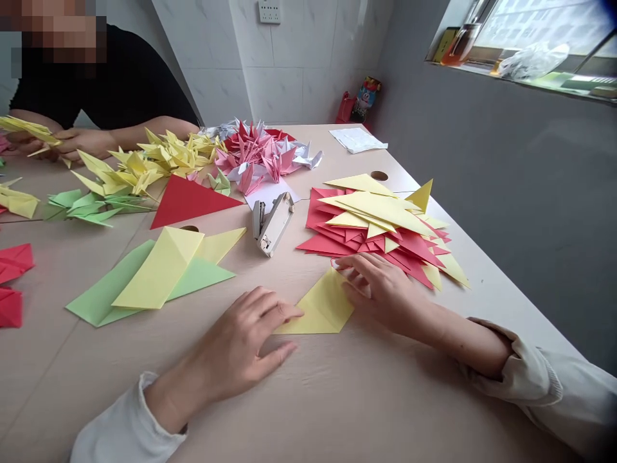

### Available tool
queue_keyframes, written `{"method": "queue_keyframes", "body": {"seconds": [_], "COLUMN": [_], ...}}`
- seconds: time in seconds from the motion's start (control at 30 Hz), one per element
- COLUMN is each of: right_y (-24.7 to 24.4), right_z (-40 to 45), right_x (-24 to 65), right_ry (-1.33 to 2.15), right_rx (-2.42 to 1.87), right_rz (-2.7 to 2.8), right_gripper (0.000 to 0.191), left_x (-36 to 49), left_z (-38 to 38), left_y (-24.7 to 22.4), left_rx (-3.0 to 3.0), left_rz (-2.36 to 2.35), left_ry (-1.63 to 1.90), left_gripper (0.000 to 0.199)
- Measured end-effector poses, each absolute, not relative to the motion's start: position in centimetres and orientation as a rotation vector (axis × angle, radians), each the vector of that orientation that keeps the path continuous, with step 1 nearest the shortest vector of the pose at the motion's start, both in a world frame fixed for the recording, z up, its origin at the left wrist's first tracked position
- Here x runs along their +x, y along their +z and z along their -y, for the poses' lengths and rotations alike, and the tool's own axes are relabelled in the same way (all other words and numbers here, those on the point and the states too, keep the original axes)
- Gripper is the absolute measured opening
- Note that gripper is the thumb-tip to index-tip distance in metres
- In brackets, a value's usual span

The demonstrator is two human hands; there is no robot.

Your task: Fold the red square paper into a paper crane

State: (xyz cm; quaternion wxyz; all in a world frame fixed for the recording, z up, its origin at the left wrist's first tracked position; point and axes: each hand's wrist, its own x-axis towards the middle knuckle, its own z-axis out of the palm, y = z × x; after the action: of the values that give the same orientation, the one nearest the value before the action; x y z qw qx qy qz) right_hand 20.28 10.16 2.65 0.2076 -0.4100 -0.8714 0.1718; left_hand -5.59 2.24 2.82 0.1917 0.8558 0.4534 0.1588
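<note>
A folded sheet of yellow paper (324, 307) lies flat on the table between my hands. My left hand (248, 337) rests at its left side, fingers stretched out over the edge and thumb apart. At the upper right corner, my right hand (378, 289) has its fingers bent and closed on the paper, partly hiding that side. Just beyond is a pile of folded red and yellow paper (376, 222). A stapler (274, 224) lies on its side past the yellow sheet. To the left, a folded yellow piece (161, 270) overlaps green paper (106, 292).
Across the table (366, 399) a person's hands (80, 141) hold yellow folded paper. Heaps of yellow paper cranes (159, 157) and pink ones (260, 151) lie at the back, with green ones (91, 206) nearby. A red paper triangle (190, 202) sits near the stapler. Right is a grey wall (482, 161).
</note>
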Motion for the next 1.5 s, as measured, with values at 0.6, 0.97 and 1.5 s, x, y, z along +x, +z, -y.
{"method": "queue_keyframes", "body": {"seconds": [0.6,0.97,1.5], "right_y": [4.3,3.8,2.3], "right_z": [-11.0,-9.4,-11.2], "right_x": [19.2,18.3,19.2], "right_ry": [1.842,1.550,0.700], "right_rx": [-1.210,-0.903,-0.665], "right_rz": [1.707,1.935,2.513], "right_gripper": [0.028,0.026,0.021], "left_x": [-4.6,-2.3,-3.2], "left_z": [-2.4,-0.9,-1.2], "left_y": [2.7,2.3,2.5], "left_rx": [2.612,1.768,2.588], "left_rz": [-1.310,-1.586,-1.529], "left_ry": [0.656,0.718,0.461], "left_gripper": [0.027,0.030,0.032]}}
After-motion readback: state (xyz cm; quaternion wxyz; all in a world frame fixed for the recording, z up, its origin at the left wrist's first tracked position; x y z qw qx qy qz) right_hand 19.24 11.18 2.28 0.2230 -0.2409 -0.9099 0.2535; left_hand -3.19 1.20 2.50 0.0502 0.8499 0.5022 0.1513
